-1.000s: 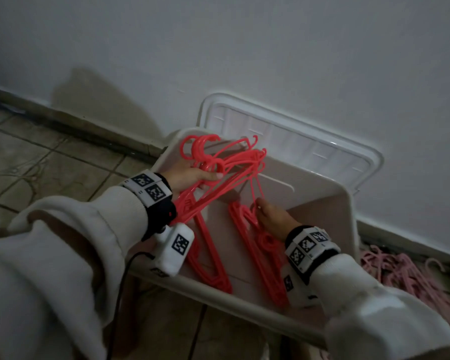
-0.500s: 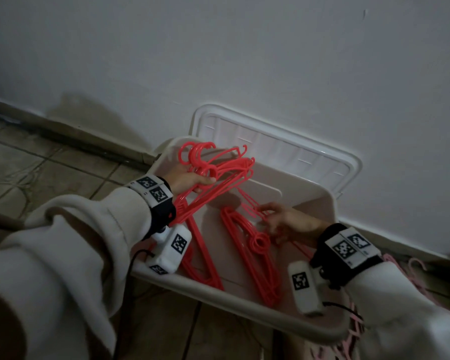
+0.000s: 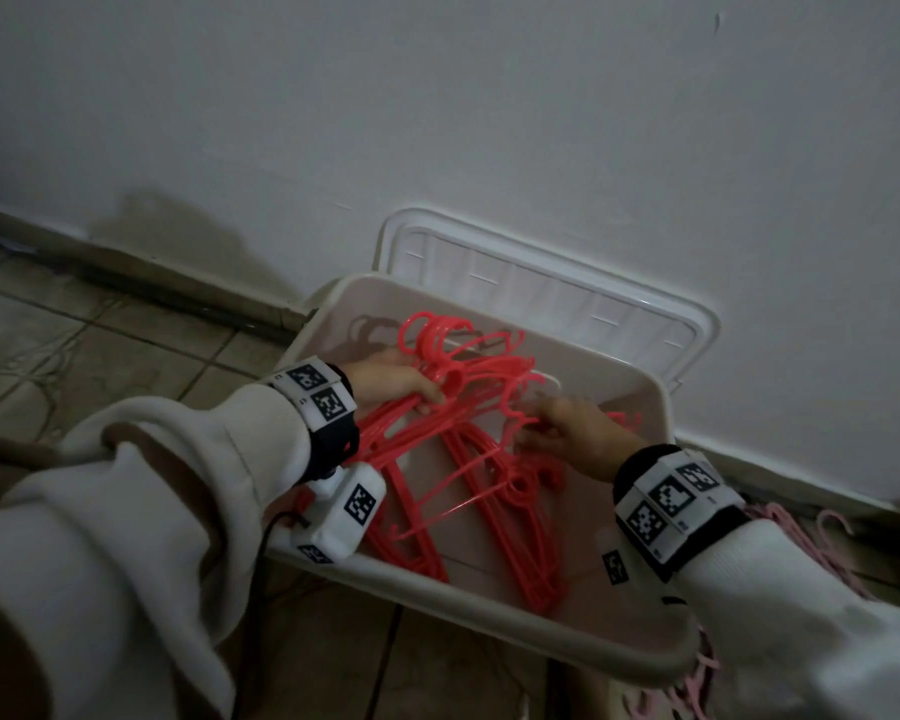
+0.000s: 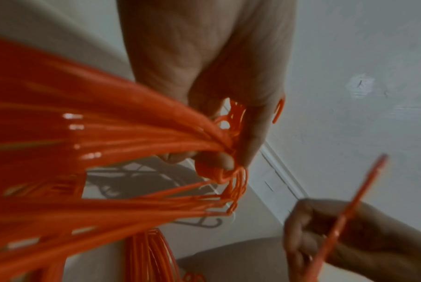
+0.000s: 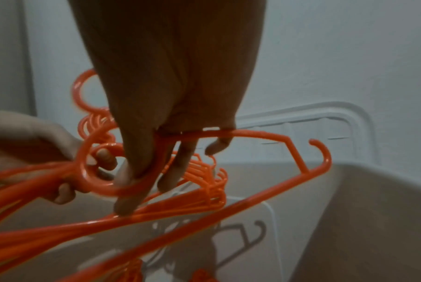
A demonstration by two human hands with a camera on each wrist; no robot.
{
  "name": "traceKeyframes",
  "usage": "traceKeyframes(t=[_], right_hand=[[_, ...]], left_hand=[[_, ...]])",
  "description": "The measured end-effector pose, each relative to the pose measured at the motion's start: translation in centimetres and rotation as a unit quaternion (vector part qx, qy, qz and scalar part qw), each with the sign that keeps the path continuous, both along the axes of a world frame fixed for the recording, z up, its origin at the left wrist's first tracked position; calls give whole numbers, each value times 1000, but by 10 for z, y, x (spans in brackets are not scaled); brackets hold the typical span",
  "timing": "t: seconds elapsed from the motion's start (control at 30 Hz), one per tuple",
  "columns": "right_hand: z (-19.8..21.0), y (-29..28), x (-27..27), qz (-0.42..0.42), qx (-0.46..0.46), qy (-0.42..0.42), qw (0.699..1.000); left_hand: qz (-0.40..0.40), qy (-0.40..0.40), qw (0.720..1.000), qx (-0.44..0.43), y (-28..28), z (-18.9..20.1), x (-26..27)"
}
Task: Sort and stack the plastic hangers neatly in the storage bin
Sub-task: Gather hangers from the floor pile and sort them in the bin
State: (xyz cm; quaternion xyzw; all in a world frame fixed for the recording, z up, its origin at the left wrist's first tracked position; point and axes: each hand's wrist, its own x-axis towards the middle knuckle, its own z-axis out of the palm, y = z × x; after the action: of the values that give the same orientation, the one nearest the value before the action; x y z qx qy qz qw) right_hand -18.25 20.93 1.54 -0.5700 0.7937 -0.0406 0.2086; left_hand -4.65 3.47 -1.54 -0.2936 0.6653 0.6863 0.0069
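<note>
Head view: your left hand grips a bundle of red plastic hangers by their necks, hooks fanned toward the far wall of the white storage bin. Your right hand, which half a second ago reached down toward the loose hangers on the bin floor, has risen to meet the bundle and now pinches a single red hanger at its shoulder, thumb under, fingers over, right beside the left hand's grip. Compared with a second ago, the bundle sits lower and flatter over the bin. More red hangers lie stacked on the bin floor beneath both hands. The bin lid leans against the wall behind the bin. Pink hangers lie heaped on the tiled floor to your right. Black-and-white square marker tags show on both wrist bands; no readable lettering or brand shows anywhere. Both wrist views are blurred but confirm the two grips.
</note>
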Motion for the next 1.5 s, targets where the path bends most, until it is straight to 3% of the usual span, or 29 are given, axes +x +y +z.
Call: traceKeyframes(t=[0.1, 0.23, 0.33, 0.43, 0.73, 1.0, 1.13, 1.2, 1.37, 1.43, 1.5], right_hand=[[-7, -14, 6, 16, -98, -35, 994], [-11, -24, 15, -27, -195, -66, 978], [-17, -25, 14, -62, -252, -66, 964], [-26, -28, 11, -46, -291, -29, 955], [-31, -26, 11, -103, -261, 21, 960], [-27, -19, 17, -95, -272, 52, 956], [-26, -11, 1, -149, -250, 18, 957], [-19, -4, -7, -154, -244, -4, 957], [8, 5, -13, -266, -250, -118, 923], [14, 6, -18, -282, -251, -97, 921], [17, 3, -21, -332, -274, -108, 896]], left_hand=[[-44, 16, 998, 37, 13, 6, -3], [-58, 33, 993, 97, 18, 7, -5], [-77, 36, 989, 120, 17, 7, -5], [-80, 44, 986, 139, 21, 5, -6], [-57, 68, 990, 112, 22, 5, -5], [-21, 29, 999, -39, 21, 7, -6], [10, 10, 988, -154, 9, 6, -3], [53, -2, 985, -166, 0, 7, -2], [83, 28, 984, -152, -14, 16, -1], [116, 21, 986, -114, -19, 17, -1], [115, -4, 986, -121, -22, 19, -1]])
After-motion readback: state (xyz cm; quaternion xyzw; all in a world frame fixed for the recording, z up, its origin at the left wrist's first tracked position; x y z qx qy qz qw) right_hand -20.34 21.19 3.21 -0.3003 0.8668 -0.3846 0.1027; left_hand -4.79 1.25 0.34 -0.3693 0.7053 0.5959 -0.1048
